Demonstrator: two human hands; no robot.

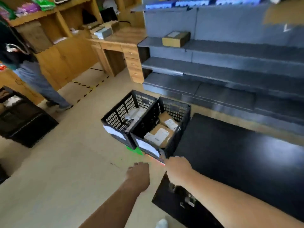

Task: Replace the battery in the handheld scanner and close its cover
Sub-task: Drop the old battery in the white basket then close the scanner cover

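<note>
No handheld scanner or battery shows in the head view. My left hand (138, 174) hangs over the pale floor with its back to the camera, fingers loosely apart and nothing in it. My right hand (178, 170) is curled at the near corner of the right black crate (184, 122), beside the black tabletop (238, 155). Its fingers are hidden from me, so whether it grips anything is unclear. The picture is blurred by motion.
Two black plastic crates, the left one (118, 112), stand on the floor holding parcels and papers. Grey metal shelving (230, 66) carries a cardboard box (176, 38). A wooden desk (121, 46) and cabinets stand behind. Another person (32, 73) walks at left, beside a black bin (24, 122).
</note>
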